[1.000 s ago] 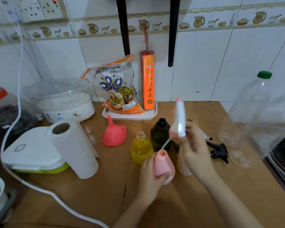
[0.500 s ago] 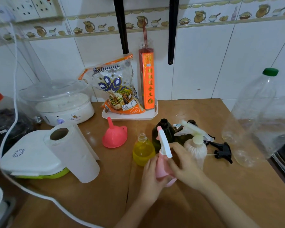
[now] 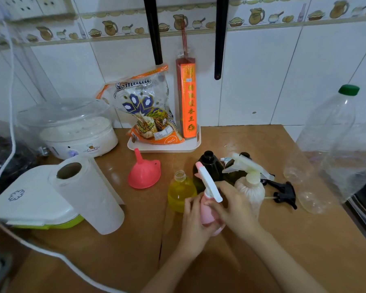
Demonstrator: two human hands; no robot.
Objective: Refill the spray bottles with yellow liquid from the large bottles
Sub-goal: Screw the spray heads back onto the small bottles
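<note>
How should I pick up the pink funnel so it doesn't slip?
Pinch the thin spout of the pink funnel from above. It sits wide mouth down on the wooden table, spout pointing up and leaning a bit left, so the spout works like a handle. The cone's slanted sides would probably slip, and its rim lies flat on the table.

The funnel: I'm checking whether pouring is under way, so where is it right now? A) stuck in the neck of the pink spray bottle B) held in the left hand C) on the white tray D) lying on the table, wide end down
D: the pink funnel sits mouth down on the table, spout up, apart from both hands and left of the open yellow bottle.
</note>
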